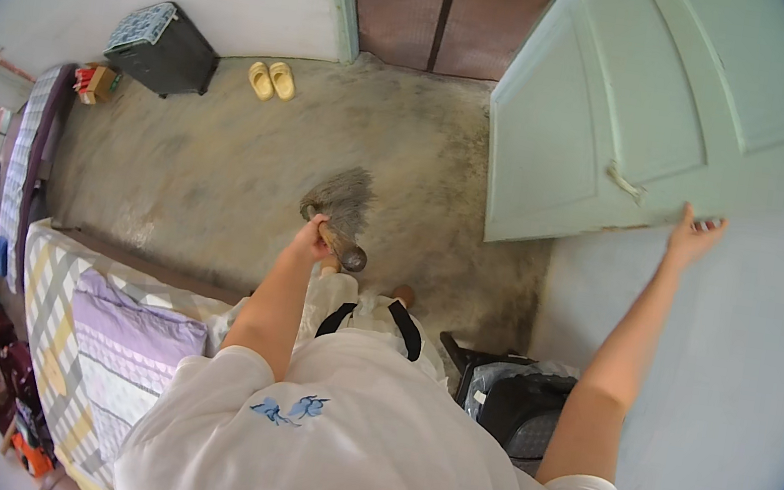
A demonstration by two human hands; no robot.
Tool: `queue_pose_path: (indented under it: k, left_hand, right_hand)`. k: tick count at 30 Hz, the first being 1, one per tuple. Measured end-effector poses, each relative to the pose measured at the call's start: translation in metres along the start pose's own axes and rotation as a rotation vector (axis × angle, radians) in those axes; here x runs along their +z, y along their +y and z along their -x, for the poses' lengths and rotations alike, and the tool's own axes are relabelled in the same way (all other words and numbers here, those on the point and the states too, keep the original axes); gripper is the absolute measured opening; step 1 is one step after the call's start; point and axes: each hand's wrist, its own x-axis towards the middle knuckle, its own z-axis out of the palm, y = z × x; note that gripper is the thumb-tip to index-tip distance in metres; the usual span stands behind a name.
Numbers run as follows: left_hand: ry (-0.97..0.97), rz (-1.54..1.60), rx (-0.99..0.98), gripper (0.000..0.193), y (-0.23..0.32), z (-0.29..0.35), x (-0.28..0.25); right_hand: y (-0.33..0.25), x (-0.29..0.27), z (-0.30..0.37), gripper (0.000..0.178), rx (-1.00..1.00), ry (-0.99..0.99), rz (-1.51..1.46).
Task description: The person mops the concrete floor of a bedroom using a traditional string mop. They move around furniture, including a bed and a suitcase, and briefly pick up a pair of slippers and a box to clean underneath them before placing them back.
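My left hand point(314, 236) is wrapped round the short handle of a hand broom point(347, 197). The broom's grey bristles fan out beyond my hand, over the concrete floor, and the thick rounded end of its handle points back toward me. Out to the right, my right hand point(694, 237) grips the edge of a pale green panelled door point(599, 124), its fingers curled at that edge. A knotted pale strip of cloth point(625, 185) hangs on the door close to this hand. The door stands swung inward, away from its frame.
Yellow slippers point(272, 81) and a dark lidded bin point(161, 50) stand by the far wall. A small box point(96, 84) sits left of the bin. At near left is a bed with a checked sheet point(54, 298) and lilac pillow point(135, 329). A black bag point(520, 403) stands at my right.
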Motion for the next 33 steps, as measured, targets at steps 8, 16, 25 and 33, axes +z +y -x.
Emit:
queue_pose_path:
  k: [8,16,25,33]
  left_hand:
    - [0.049,0.091,-0.072,0.028,0.031,-0.063,-0.018]
    - [0.076,0.089,-0.2,0.029,0.091,-0.051,0.019]
    - [0.063,0.383,-0.182,0.026,0.143,-0.101,-0.024]
    - [0.006,0.462,0.071,0.013,0.202,-0.04,-0.054]
  right_hand:
    - [0.086,-0.017,-0.074,0.07,0.108,-0.005,-0.047]
    - [-0.273,0.102,0.176,0.062,0.097,-0.667,-0.664]
    - [-0.473,0.183,0.286,0.015,-0.091,-1.612,-1.263]
    - [-0.512,0.234,0.321,0.028,-0.277,-1.811,-1.471]
